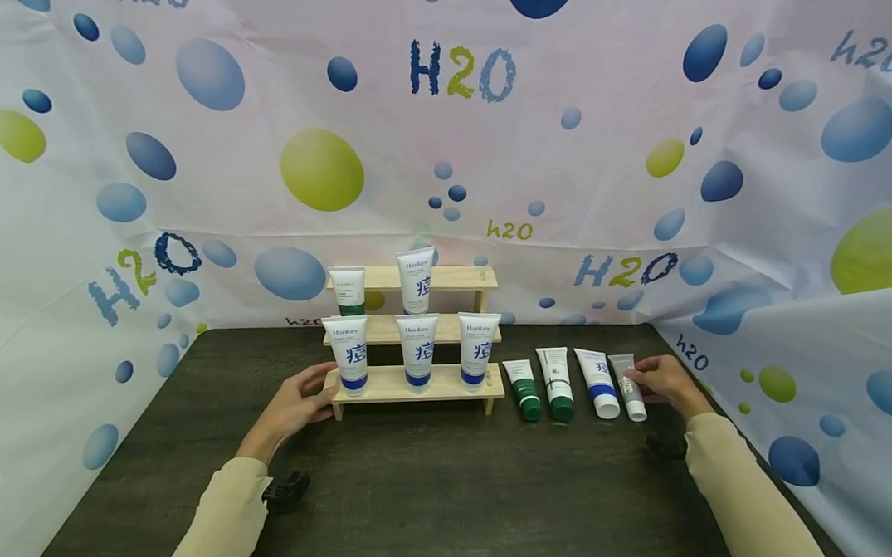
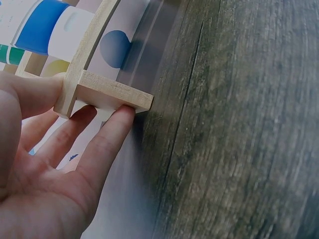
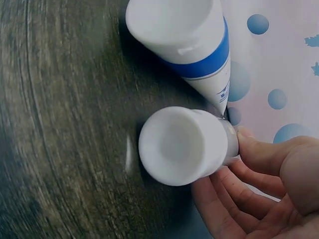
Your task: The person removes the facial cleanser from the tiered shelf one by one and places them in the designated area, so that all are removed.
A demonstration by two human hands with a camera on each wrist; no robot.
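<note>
Presently, the left hand grips the pale wooden three-tier stand, the right hand pinches the slim grey white-capped tube; light, even pressure advised.

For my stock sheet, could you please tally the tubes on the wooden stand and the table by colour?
Blue-and-white tubes: 5
Green-and-white tubes: 3
Grey-and-white tube: 1
Total: 9

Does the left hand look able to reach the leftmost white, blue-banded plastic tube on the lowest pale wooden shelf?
Probably yes: the left hand holds the shelf by its left end, beside the tube, with nothing between; it would likely need to let go.
</note>
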